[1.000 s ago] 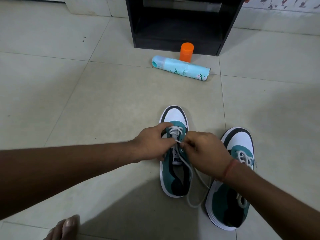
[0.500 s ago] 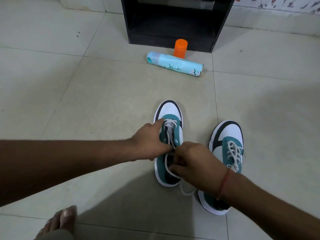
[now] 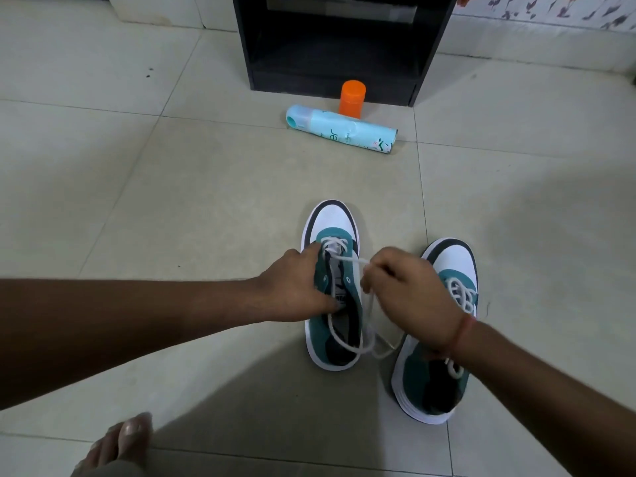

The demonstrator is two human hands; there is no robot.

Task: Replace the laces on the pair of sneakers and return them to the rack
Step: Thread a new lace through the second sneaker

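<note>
Two teal, white and black sneakers stand side by side on the tiled floor, toes pointing away from me. My left hand (image 3: 292, 292) grips the left side of the left sneaker (image 3: 332, 222) by its eyelet flap. My right hand (image 3: 406, 290) pinches the white lace (image 3: 347, 259), drawn taut to the right from the upper eyelets; the rest of the lace loops down over the heel opening. The right sneaker (image 3: 454, 259) is laced, partly covered by my right wrist. The black rack (image 3: 344, 46) stands ahead at the top of the view.
A light blue spray can (image 3: 340, 132) lies on its side in front of the rack, with an orange cap (image 3: 351, 98) upright behind it. My bare foot (image 3: 120, 445) shows at the lower left. Pale floor tiles stretch all around.
My right hand has lifted from low over the shoe's tongue and moved right, pulling the lace taut across the eyelets. My left hand stays on the shoe's left side.
</note>
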